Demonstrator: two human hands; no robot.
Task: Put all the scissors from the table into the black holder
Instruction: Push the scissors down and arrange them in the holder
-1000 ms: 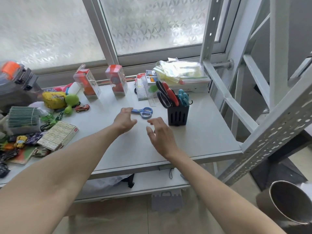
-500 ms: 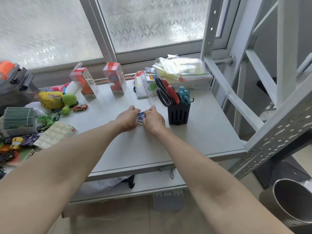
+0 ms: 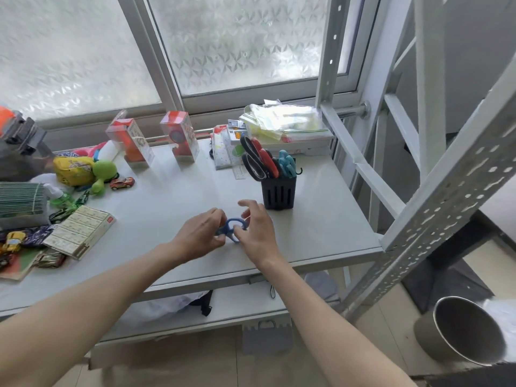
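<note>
Holder [image 3: 278,194] on table [image 3: 321,233], right of centre; scissors [image 3: 234,228] just left-front of it; toy clutter at left edge.

Two bare arms and hands, nothing worn

The left hand [image 3: 202,236] and the right hand [image 3: 258,233] have no gloves, rings or watch. Both forearms are uncovered up to the picture edge; no sleeve shows. The fingernails look short and plain, without polish.

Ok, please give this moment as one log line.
hands: both hands on blue scissors | holder: holds other scissors | blue scissors: not yet in
</note>
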